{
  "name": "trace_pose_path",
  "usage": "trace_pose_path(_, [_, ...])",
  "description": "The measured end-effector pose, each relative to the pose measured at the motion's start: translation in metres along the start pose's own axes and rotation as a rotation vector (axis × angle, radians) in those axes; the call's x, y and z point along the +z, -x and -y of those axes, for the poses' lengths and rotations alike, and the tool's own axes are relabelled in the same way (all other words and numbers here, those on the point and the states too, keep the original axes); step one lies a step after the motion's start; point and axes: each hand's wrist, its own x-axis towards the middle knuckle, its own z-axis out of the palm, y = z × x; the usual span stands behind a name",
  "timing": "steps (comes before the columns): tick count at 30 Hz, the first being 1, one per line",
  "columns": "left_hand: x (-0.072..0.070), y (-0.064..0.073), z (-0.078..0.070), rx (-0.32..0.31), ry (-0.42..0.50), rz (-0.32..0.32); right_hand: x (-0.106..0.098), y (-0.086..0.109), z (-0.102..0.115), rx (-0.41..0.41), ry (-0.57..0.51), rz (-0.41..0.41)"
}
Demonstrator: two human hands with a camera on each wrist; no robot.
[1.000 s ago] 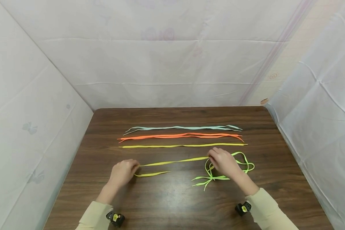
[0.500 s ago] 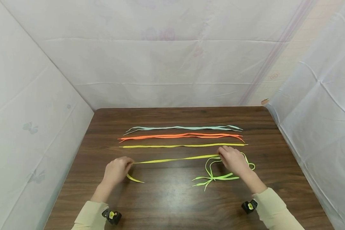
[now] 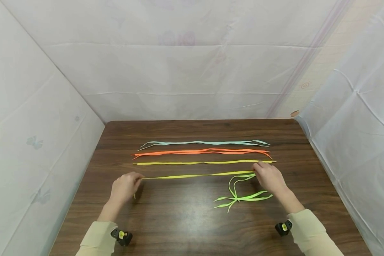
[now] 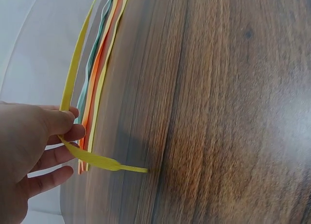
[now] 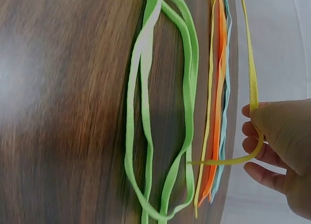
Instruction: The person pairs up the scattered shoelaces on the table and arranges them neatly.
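Note:
A flat yellow shoelace (image 3: 185,176) is stretched nearly straight between my two hands, above the table. My left hand (image 3: 124,186) pinches it between thumb and forefinger near one end; in the left wrist view the short tail with its narrow tip (image 4: 131,168) hangs past the fingers. My right hand (image 3: 270,178) pinches the other end, and a short yellow tail (image 5: 228,161) curves below the fingers in the right wrist view. Under and beside the right hand lies a loosely knotted green shoelace bundle (image 3: 237,199), partly hidden by that hand.
Beyond the held lace, a second yellow shoelace (image 3: 185,163) lies straight across the brown wooden table (image 3: 179,227). Farther back are an orange pair of laces (image 3: 179,152) and a pale blue pair (image 3: 185,143). White cloth walls (image 3: 192,78) enclose the table's back and sides.
My hands have moved apart, left hand leftward and right hand rightward, sliding along the yellow lace. The span between them has lengthened, and the loose tail at the left hand has become short.

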Motion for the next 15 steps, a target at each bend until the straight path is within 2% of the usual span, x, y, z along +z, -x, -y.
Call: trace_pose_path(15, [-0.004, -0.007, 0.018, -0.040, -0.001, -0.017, 0.001, 0.011, -0.025, 0.031, 0.057, -0.036])
